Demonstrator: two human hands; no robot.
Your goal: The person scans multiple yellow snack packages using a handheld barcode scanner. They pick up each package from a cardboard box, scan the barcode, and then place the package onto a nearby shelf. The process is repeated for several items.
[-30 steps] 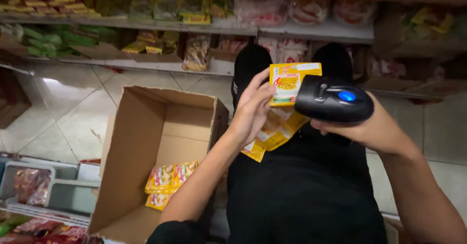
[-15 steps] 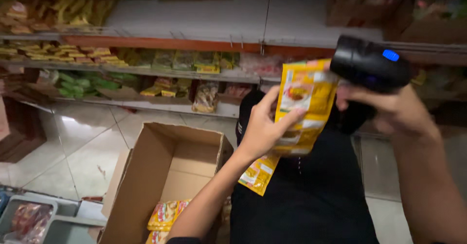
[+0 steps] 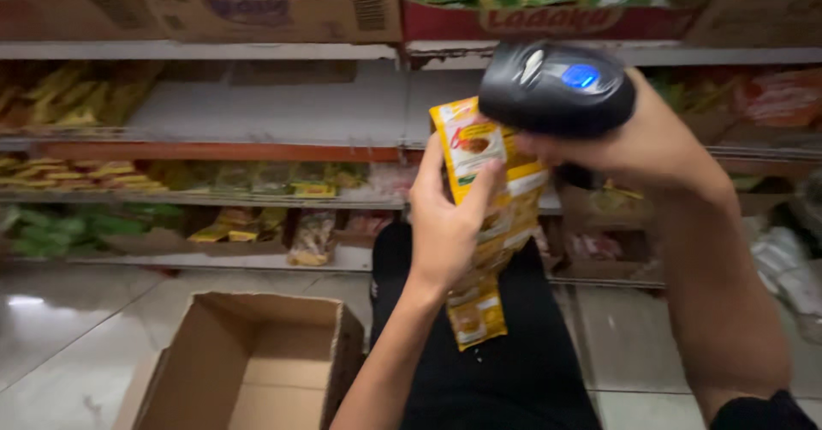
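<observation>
Your left hand is clamped on a strip of yellow sachets dead center, your right hand grips the black scanner at 1 o'clock, open cardboard box sits at 7.

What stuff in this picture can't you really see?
All in the head view:
- Strip of yellow sachets: its left side is covered by the left hand, its top right by the black scanner.
- Right hand: its fingers are hidden behind the scanner.
- Cardboard box: its bottom is cut off by the picture's lower edge.
- Packets on the shelves: too blurred to tell apart.
</observation>
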